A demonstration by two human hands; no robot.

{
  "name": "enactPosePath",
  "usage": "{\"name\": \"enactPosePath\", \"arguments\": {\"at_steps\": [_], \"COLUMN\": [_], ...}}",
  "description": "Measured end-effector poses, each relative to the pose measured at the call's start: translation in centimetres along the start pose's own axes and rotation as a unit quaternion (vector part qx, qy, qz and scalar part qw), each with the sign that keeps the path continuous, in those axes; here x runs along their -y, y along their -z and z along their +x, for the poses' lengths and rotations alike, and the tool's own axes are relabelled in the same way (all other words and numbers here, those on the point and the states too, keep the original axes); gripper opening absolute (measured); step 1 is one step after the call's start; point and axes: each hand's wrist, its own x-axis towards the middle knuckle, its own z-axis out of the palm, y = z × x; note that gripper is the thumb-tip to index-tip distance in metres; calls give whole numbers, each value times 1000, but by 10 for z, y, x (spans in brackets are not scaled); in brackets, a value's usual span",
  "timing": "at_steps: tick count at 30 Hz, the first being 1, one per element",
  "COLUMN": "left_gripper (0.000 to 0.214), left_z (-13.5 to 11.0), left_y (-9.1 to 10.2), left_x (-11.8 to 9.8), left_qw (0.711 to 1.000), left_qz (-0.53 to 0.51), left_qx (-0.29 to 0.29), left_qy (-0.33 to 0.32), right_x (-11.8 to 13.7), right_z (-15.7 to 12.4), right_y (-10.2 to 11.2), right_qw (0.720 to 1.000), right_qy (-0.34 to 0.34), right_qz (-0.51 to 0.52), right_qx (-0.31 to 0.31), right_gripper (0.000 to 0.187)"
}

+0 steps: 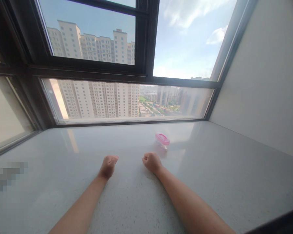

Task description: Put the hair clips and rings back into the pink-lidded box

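Observation:
Over the pale sill, my left hand (108, 164) is curled into a fist, its thumb side pointing right. My right hand (152, 162) is a fist too, with its curled fingers turned toward the left hand. A gap separates the two fists, and nothing shows in either one. Just beyond my right hand is a small clear container with a pink lid (162, 139); the hand appears apart from it. The container looks tilted, and its lower part is see-through and hard to make out.
The speckled white sill (136, 201) runs back to a dark-framed window (146, 70). A white wall (266, 74) bounds the right side. On the left, a pixelated patch (7, 177) covers something on the sill. Tall buildings stand outside.

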Motion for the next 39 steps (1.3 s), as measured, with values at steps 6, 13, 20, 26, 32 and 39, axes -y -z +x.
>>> {"name": "enactPosePath", "arguments": {"at_steps": [6, 13, 20, 26, 32, 39], "left_gripper": [43, 44, 44, 45, 45, 45], "left_z": [0, 0, 0, -1, -1, -1], "left_y": [0, 1, 1, 2, 2, 2], "left_x": [1, -1, -2, -5, -4, -4], "left_qw": [1000, 1000, 1000, 1000, 1000, 1000], "left_qz": [-12, -18, -15, -16, -20, -23], "left_qx": [-6, -5, -5, -6, -9, -15], "left_qy": [6, 6, 7, 4, -4, -11], "right_x": [-6, -9, -8, -8, -7, -8], "right_z": [1, 2, 2, 2, 2, 2], "right_y": [-3, -6, -7, -5, -5, -4], "right_qw": [998, 994, 993, 993, 993, 993], "right_qy": [0, 1, -4, 0, 1, -3], "right_qz": [59, 102, 115, 116, 114, 115], "right_qx": [-24, -36, -39, -35, -33, -32], "right_gripper": [26, 27, 28, 27, 28, 28]}}
